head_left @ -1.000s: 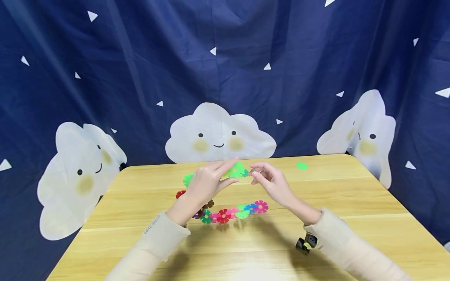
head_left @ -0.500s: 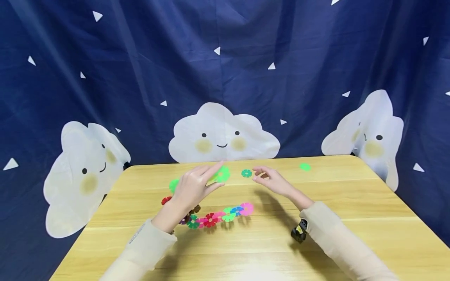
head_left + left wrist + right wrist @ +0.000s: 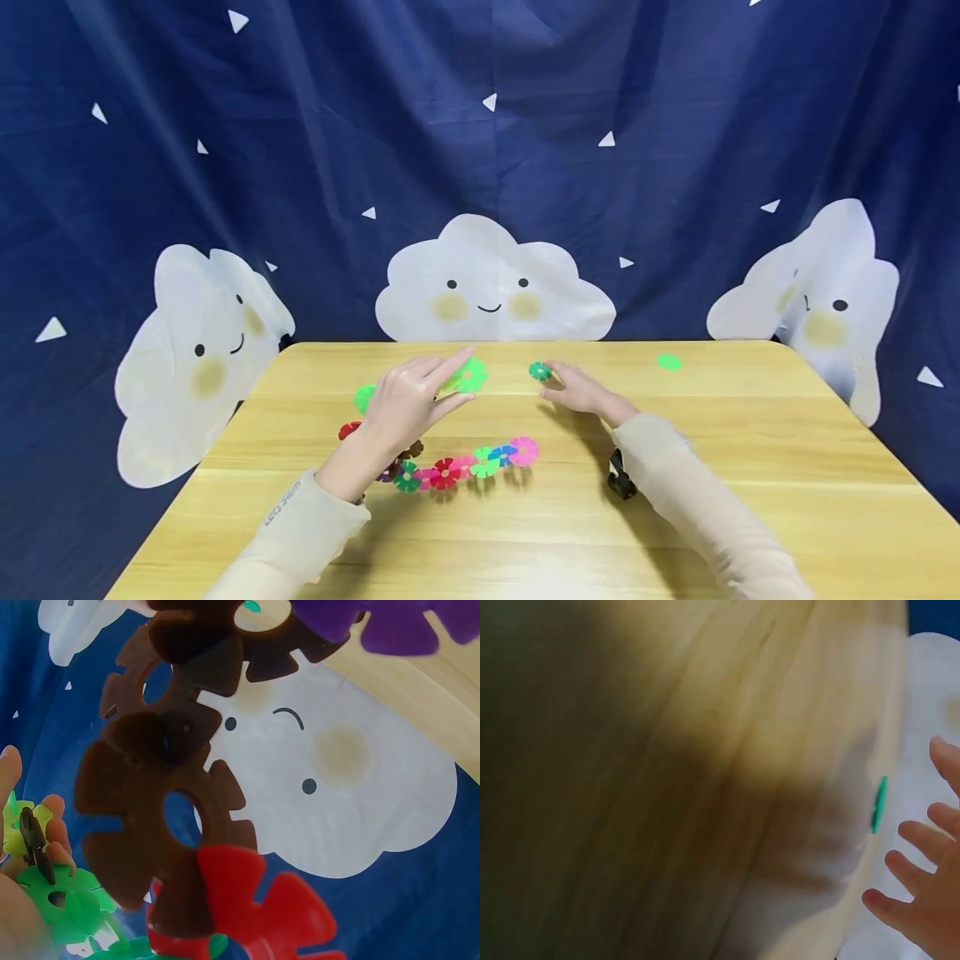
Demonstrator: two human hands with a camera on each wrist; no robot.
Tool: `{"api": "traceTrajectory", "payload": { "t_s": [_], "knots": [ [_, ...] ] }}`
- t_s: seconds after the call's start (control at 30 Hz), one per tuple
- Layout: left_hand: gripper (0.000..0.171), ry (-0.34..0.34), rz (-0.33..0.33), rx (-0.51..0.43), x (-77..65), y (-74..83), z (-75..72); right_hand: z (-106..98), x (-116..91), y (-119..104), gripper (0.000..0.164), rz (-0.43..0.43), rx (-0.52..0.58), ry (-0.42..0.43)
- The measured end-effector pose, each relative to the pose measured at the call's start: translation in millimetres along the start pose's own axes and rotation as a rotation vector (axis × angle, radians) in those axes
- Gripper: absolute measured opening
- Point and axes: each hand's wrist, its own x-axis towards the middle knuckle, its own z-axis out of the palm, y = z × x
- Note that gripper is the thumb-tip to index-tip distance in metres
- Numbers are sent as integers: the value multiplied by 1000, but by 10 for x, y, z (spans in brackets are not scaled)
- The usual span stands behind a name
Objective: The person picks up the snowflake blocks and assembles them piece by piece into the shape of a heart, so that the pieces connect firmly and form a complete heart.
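My left hand (image 3: 405,398) grips a curved chain of linked plastic flower discs in mid-air. One end of the chain, a bright green disc (image 3: 470,376), shows beyond the thumb; the other end is a pink disc (image 3: 524,451). Up close in the left wrist view are brown discs (image 3: 135,810) and a red disc (image 3: 270,907), with fingers (image 3: 57,838) curled beside the yellow and green ones. The palm hides part of the chain. My right hand (image 3: 576,389) reaches to a loose teal-green disc (image 3: 540,371) on the table; its fingers are spread in the right wrist view.
A light green oval disc (image 3: 670,362) lies at the back right of the wooden table (image 3: 720,467). Behind the table's far edge hangs a dark blue curtain (image 3: 330,100) with white clouds. A black wrist camera (image 3: 621,475) hangs under the right sleeve.
The left hand and chain have moved left, away from the teal-green disc. That disc, tilted at the right fingertips a second ago, lies on the table; the right hand has spread its fingers beside it.
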Motion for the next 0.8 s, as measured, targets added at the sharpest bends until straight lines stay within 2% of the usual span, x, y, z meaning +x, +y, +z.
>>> {"api": "traceTrajectory", "payload": {
  "t_s": [0.23, 0.37, 0.43, 0.5, 0.63, 0.7, 0.8],
  "knots": [
    [56, -10, -6, -1, -4, 2, -4, 59, 30, -40, 63, 72, -62, -181],
    [57, -4, -10, -5, -3, -5, -3, -2, -89, -128, 56, 70, -93, -233],
    [52, 0, -10, -4, 3, 0, 3, -43, -199, -170, 54, 69, -124, -258],
    [51, 3, -8, -4, 10, 7, 9, -74, -327, -199, 53, 68, -159, -270],
    [53, 1, -9, 3, 26, 24, 12, -113, -531, -226, 49, 5, -181, -257],
    [57, 0, -7, 6, 35, 34, 15, -126, -587, -228, 48, -41, -187, -241],
    [59, 1, -4, 12, 46, 51, 37, -127, -620, -225, 49, -40, -209, -209]
  ]
}}
